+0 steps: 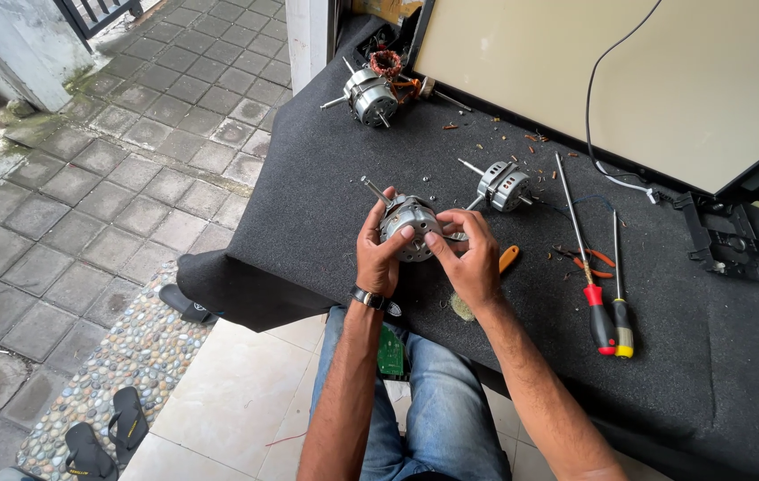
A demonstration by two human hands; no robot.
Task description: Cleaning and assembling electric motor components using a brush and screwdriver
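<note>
Head view, one item in hand: a small silver electric motor [409,228] with a shaft sticking out to its upper left, held just above the black felt-covered table [326,178]. Left hand [379,254] clamped on the motor's near-left side, thumb on the housing; right hand [470,258] closed on its right side, fingertips pinching at the casing edge. Housing appears whole and still assembled; whether any screws are out cannot be told. Nearby stock: a second motor [504,185] just beyond, a third motor [372,96] beside a copper winding [386,62] at the far corner. Tools: red-handled screwdriver [586,258], yellow-handled screwdriver [620,289], orange-handled tool [507,258] under the right hand. Copper scraps scattered about.
</note>
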